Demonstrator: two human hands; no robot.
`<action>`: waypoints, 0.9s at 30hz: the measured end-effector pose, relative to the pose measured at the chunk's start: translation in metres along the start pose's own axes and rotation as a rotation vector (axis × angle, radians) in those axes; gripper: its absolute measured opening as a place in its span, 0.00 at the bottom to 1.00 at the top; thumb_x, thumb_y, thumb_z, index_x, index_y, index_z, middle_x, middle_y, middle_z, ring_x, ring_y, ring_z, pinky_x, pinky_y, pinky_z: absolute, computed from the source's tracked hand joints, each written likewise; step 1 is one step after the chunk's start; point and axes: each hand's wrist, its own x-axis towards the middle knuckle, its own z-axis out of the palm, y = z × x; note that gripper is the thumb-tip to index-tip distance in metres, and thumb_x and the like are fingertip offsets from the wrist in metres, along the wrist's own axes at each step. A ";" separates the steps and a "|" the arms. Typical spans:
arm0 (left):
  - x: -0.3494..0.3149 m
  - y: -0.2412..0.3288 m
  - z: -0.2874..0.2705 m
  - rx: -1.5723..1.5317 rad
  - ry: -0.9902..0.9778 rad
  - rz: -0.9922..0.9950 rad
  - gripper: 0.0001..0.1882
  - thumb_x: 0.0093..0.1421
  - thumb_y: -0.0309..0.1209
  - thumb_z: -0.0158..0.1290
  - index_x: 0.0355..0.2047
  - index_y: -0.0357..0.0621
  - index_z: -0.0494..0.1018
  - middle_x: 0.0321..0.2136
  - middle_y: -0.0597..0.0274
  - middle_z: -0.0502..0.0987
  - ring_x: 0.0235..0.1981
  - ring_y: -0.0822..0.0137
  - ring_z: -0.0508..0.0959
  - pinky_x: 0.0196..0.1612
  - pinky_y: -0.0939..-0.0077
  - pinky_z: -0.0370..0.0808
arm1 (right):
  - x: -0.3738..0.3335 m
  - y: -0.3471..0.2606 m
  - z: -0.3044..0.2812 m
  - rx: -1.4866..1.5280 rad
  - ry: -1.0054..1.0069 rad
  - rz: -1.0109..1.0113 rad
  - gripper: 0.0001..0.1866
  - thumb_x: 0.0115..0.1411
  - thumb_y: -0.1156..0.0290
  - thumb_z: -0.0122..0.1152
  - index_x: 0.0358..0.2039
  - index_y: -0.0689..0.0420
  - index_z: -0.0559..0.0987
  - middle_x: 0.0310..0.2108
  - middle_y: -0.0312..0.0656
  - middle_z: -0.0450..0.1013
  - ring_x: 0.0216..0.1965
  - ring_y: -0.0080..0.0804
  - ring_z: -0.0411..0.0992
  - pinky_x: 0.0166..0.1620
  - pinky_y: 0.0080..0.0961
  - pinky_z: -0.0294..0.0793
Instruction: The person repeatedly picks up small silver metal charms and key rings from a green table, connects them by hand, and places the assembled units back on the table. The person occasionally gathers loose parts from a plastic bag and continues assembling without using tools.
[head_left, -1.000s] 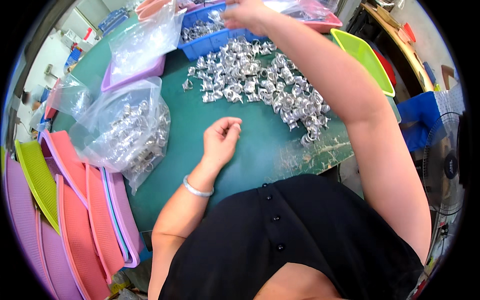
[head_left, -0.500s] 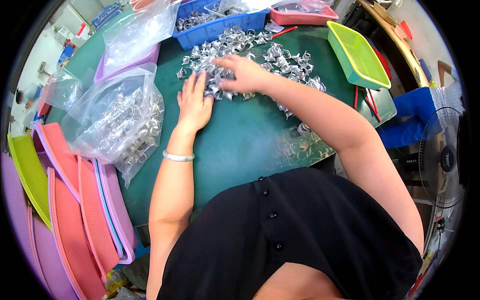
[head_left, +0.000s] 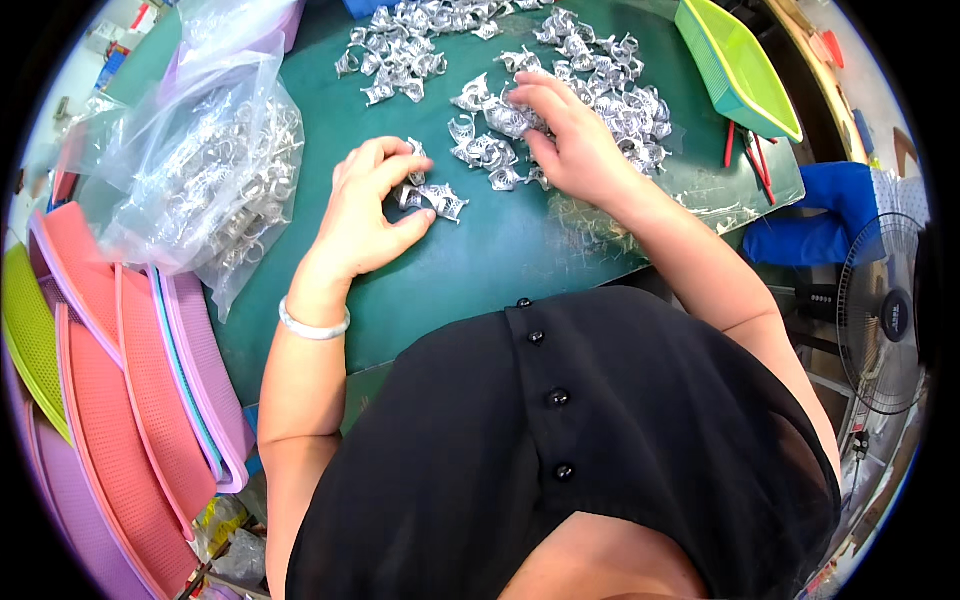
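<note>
Silvery openwork metal pieces, curved like wide rings, lie in loose groups on the green tabletop [head_left: 480,245]. My left hand [head_left: 370,205] is cupped beside a few pieces [head_left: 443,202], thumb and forefinger spread around them and the thumb tip touching one. To the right, my right hand [head_left: 575,140] reaches over a small cluster [head_left: 485,152] with its fingers bent and apart, the fingertips against pieces. A larger pile [head_left: 625,110] lies just beyond and right of that hand. Farther back, another group [head_left: 400,60] is spread out. What sits under my right fingers is partly hidden.
At left, a clear plastic bag [head_left: 235,170] holds many similar pieces, beside stacked pink, purple and green baskets [head_left: 120,400]. A yellow-green basket [head_left: 745,75] stands at the right edge, near red-handled tools [head_left: 757,165]. A fan [head_left: 890,315] is beyond the table.
Both hands have come away from the main pile toward me, my right hand also moving right. The pieces are now divided into separate groups, some nearer me. The view has shifted.
</note>
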 end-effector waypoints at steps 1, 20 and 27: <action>0.001 0.003 -0.003 0.034 -0.018 0.001 0.27 0.38 0.27 0.61 0.44 0.45 0.73 0.44 0.56 0.69 0.49 0.54 0.68 0.53 0.65 0.63 | -0.003 -0.005 0.000 -0.027 0.012 -0.064 0.22 0.49 0.82 0.56 0.47 0.58 0.71 0.55 0.48 0.63 0.56 0.48 0.62 0.55 0.36 0.65; -0.007 -0.005 -0.015 0.060 -0.082 -0.068 0.25 0.42 0.22 0.58 0.45 0.46 0.73 0.40 0.59 0.69 0.43 0.59 0.69 0.46 0.69 0.67 | -0.018 -0.054 0.038 -0.354 -0.150 -0.234 0.11 0.47 0.62 0.65 0.28 0.56 0.79 0.50 0.42 0.67 0.58 0.45 0.56 0.57 0.56 0.50; -0.006 -0.002 -0.019 0.040 -0.069 -0.070 0.26 0.41 0.21 0.57 0.45 0.45 0.71 0.41 0.58 0.68 0.44 0.58 0.68 0.47 0.68 0.66 | -0.024 -0.052 0.028 -0.277 -0.179 -0.316 0.07 0.47 0.67 0.64 0.28 0.52 0.80 0.51 0.39 0.66 0.59 0.44 0.55 0.57 0.56 0.51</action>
